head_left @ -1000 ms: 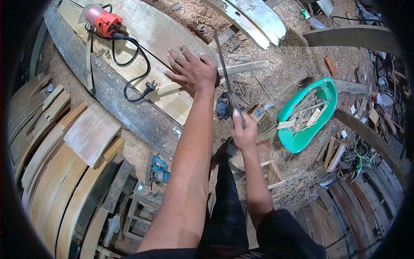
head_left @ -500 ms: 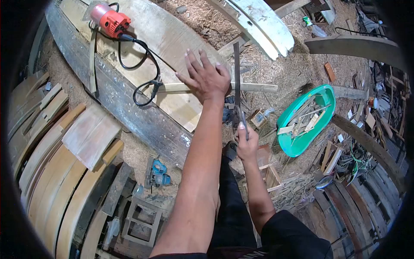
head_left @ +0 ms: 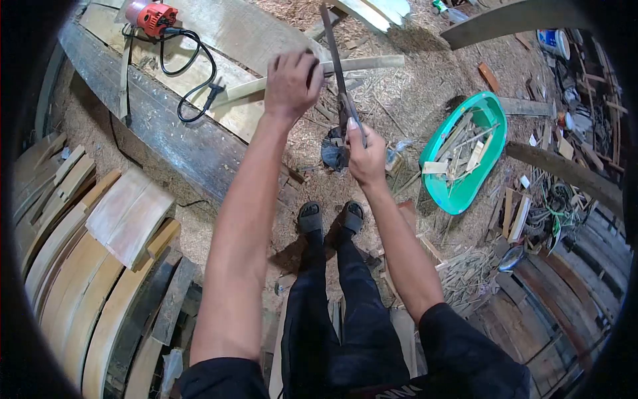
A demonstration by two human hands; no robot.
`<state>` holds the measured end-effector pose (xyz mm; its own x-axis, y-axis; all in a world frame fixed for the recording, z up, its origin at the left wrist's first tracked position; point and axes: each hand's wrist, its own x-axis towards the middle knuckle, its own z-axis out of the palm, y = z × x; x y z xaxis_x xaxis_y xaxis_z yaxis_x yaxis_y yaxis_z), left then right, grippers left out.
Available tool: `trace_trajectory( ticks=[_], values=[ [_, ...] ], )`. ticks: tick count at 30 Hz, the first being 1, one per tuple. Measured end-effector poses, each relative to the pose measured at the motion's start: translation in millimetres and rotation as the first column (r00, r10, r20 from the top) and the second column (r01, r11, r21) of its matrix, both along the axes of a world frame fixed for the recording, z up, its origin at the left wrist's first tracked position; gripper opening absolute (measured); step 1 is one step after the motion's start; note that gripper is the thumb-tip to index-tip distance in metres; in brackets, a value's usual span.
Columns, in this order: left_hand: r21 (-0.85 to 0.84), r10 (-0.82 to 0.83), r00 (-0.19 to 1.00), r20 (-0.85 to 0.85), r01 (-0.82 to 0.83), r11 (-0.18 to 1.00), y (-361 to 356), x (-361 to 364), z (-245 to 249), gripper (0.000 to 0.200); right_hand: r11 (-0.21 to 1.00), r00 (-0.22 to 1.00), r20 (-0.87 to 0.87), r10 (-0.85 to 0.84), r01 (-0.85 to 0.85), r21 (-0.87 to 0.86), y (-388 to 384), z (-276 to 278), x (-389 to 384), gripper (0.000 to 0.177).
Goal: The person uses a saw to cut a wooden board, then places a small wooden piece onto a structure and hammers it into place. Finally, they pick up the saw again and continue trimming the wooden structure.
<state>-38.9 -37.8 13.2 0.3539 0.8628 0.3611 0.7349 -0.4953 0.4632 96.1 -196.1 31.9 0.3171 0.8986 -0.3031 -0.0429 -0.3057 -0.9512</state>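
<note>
My left hand (head_left: 291, 83) is curled over a long pale wooden strip (head_left: 372, 64) and holds it down on the edge of a big plank (head_left: 226, 30). My right hand (head_left: 364, 156) grips the handle of a long dark blade (head_left: 332, 43). The blade points up and away from me. It crosses the strip just right of my left hand's fingers. Whether its edge touches the wood is unclear.
A red power tool (head_left: 149, 14) lies on the plank, its black cord and plug (head_left: 211, 90) trailing loose. A green tub (head_left: 488, 113) of wood offcuts sits to the right. Curved boards (head_left: 80, 266) are stacked on the left. Sawdust and scraps cover the floor around my sandalled feet (head_left: 311, 217).
My left hand went from flat with spread fingers to curled over the strip. My right hand rose toward the strip, bringing the blade across it close to my left hand.
</note>
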Motion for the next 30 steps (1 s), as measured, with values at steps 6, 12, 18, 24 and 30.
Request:
trace_trajectory(
  ticks=[6,12,18,24,30],
  values=[
    [0.036,-0.175,0.984,-0.031,0.177,0.984,-4.4,-22.1,20.3,0.044,0.988,0.974,0.164,0.155,-0.154,-0.016,9.4,36.7,21.7,0.045],
    [0.164,-0.093,0.994,-0.050,0.100,0.981,0.8,-12.7,65.4,0.039,0.981,0.959,0.219,0.180,-0.191,0.032,24.8,77.3,38.5,0.050],
    [-0.372,0.179,0.982,0.059,-0.144,0.917,-24.3,-17.4,41.9,0.032,0.962,0.922,0.290,0.257,-0.272,0.012,24.4,36.7,29.6,0.048],
    [-0.302,0.709,0.706,-0.009,-0.677,0.671,0.3,10.2,6.3,0.056,0.958,0.934,0.214,0.286,-0.276,-0.080,26.6,11.3,17.0,0.044],
    [-0.246,0.753,0.635,-0.174,-0.768,0.591,10.8,16.0,-7.3,0.060,0.961,0.974,0.030,0.224,-0.216,-0.173,-2.7,17.9,31.3,0.043]
  ],
)
